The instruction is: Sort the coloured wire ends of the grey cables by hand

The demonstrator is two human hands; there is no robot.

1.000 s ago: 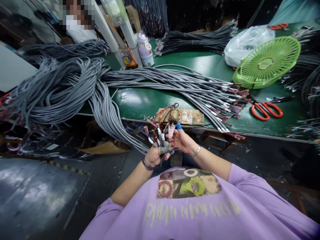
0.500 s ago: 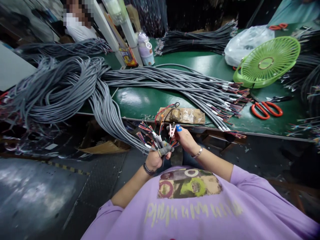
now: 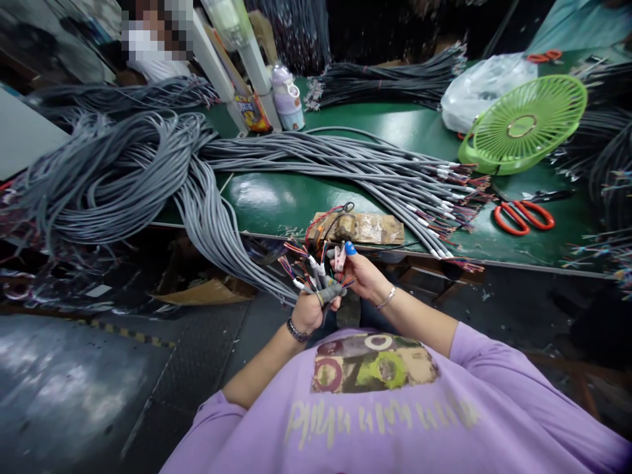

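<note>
My left hand [image 3: 307,312] is closed round a bunch of grey cables [image 3: 261,276] in front of the table edge. Their stripped ends fan out above the fist as thin coloured wires [image 3: 295,247], and grey wrapping covers one or more fingers. Just to the right, my right hand [image 3: 368,279] pinches a small pale pink clip [image 3: 339,259] among the wire ends. A blue cover sits on its thumb. Whether a wire lies between the clip's jaws is too small to see.
Behind my hands, a taped wooden block [image 3: 365,228] with red and black leads lies on the green table [image 3: 266,191]. More grey cables [image 3: 316,155] stretch across it. Red-handled scissors [image 3: 524,217], a green fan [image 3: 526,125] and a bottle [image 3: 288,99] stand farther back. Another person [image 3: 158,66] is at upper left.
Both hands have shifted slightly, the left one rightward and upward, closer to the right. The pink clip's spread arms now look closer together.
</note>
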